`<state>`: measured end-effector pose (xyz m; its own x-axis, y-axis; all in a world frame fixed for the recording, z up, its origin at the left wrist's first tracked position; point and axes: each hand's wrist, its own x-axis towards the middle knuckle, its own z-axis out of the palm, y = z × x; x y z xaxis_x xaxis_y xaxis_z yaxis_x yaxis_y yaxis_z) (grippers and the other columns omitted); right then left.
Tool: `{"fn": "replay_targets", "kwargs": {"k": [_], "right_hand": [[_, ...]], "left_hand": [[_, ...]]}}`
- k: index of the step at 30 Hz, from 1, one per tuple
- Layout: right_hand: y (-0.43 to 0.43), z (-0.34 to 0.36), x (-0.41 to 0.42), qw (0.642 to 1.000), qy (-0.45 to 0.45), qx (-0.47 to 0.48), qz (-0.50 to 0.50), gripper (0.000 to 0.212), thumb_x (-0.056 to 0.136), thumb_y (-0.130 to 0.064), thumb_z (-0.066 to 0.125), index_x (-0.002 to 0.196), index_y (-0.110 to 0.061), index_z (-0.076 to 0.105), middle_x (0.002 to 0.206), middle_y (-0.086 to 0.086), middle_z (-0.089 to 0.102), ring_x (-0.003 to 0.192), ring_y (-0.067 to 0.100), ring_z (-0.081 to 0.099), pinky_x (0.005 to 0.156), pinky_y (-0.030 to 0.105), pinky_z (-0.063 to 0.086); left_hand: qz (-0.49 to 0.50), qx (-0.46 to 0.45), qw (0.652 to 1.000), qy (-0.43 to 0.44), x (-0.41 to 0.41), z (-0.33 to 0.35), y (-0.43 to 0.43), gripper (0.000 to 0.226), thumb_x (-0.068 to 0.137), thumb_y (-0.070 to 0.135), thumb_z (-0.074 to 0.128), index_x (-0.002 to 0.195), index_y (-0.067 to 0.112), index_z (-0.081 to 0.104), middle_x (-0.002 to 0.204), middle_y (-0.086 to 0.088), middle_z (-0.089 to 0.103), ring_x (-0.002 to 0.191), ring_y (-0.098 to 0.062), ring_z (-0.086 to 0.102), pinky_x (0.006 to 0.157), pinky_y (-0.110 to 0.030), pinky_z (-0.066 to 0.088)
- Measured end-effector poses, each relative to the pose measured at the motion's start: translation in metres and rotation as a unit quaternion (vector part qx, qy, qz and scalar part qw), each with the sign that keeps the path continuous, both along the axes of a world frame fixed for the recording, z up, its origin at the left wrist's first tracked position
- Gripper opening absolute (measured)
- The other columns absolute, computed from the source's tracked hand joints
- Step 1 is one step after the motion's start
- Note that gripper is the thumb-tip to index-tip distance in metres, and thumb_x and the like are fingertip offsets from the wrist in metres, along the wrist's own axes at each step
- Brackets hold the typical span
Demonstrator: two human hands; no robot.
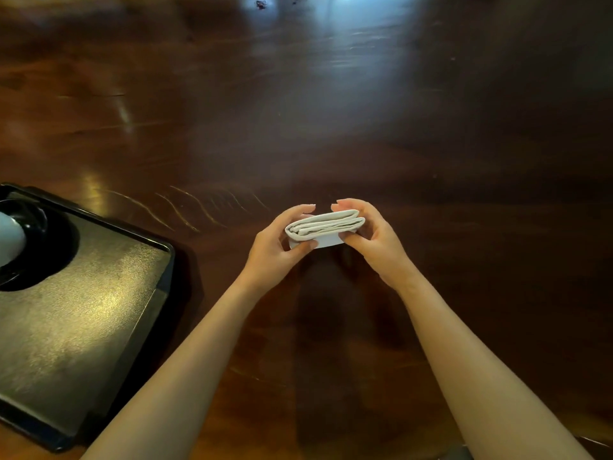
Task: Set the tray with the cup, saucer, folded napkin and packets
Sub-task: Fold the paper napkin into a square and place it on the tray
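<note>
both bare forearms reach forward; left hand (275, 247) and right hand (374, 239) face each other, fingers (298, 210) curled, pinching a napkin (325, 225).

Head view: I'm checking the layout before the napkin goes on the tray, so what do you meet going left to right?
Cup on saucer → tray → left hand → folded napkin → right hand.
</note>
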<state>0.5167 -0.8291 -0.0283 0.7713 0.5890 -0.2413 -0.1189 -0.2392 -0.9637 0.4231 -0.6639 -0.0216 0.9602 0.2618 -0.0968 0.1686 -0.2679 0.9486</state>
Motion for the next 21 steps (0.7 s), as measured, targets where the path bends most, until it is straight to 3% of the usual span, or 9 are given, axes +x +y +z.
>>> {"fn": "replay_targets", "kwargs": {"k": [2,5,9,13,18,21], "right_hand": [[0.004,0.002,-0.001,1.0,0.002,-0.005,0.019,0.044,0.088,-0.002,0.056,0.128,-0.02,0.048,0.127,-0.006,0.055,0.119,0.004,0.052,0.097,0.017,0.046],[0.012,0.002,-0.005,0.999,0.013,-0.001,0.03,0.046,0.088,0.002,0.054,0.128,-0.019,0.045,0.127,0.002,0.054,0.118,0.01,0.052,0.097,0.022,0.046],[0.012,0.002,-0.005,0.999,0.028,0.0,0.025,0.05,0.088,0.0,0.054,0.131,-0.021,0.042,0.129,-0.002,0.053,0.117,0.006,0.052,0.092,0.013,0.047],[0.013,0.004,-0.008,0.999,0.022,-0.006,0.036,0.048,0.089,0.001,0.053,0.13,-0.021,0.044,0.12,-0.007,0.054,0.112,0.004,0.053,0.088,0.013,0.048],[0.007,0.008,-0.007,1.0,0.01,-0.003,0.005,0.024,0.09,-0.012,0.058,0.107,-0.028,0.057,0.105,-0.01,0.064,0.102,0.004,0.06,0.083,0.016,0.051],[0.002,0.015,-0.004,1.0,0.021,0.0,-0.012,0.015,0.087,-0.016,0.063,0.096,-0.029,0.062,0.099,-0.011,0.067,0.096,0.001,0.063,0.078,0.018,0.054]], "left_hand": [[-0.012,-0.002,1.0,-0.017,0.0,0.001,-0.002,0.048,0.082,0.006,0.068,0.125,0.021,0.053,0.12,0.007,0.06,0.114,-0.006,0.057,0.096,-0.024,0.049],[-0.028,0.002,0.999,-0.028,0.001,0.004,-0.009,0.044,0.082,0.01,0.069,0.121,0.023,0.054,0.115,0.015,0.06,0.107,0.003,0.058,0.089,-0.014,0.046],[-0.041,-0.007,0.999,-0.024,0.003,0.003,-0.008,0.044,0.081,0.011,0.07,0.122,0.021,0.055,0.115,0.014,0.062,0.106,-0.001,0.059,0.087,-0.014,0.047],[-0.053,-0.021,0.998,-0.019,0.003,0.003,-0.002,0.045,0.082,0.01,0.07,0.122,0.023,0.055,0.116,0.011,0.063,0.107,-0.004,0.06,0.088,-0.017,0.048],[-0.058,-0.065,0.996,0.026,0.003,0.011,0.006,0.028,0.091,0.011,0.057,0.115,0.024,0.058,0.107,0.016,0.062,0.099,0.007,0.058,0.083,-0.012,0.047],[-0.065,-0.164,0.981,0.083,0.001,0.017,0.016,0.024,0.091,0.018,0.054,0.109,0.033,0.061,0.105,0.014,0.065,0.101,0.0,0.059,0.085,-0.021,0.05]]}}
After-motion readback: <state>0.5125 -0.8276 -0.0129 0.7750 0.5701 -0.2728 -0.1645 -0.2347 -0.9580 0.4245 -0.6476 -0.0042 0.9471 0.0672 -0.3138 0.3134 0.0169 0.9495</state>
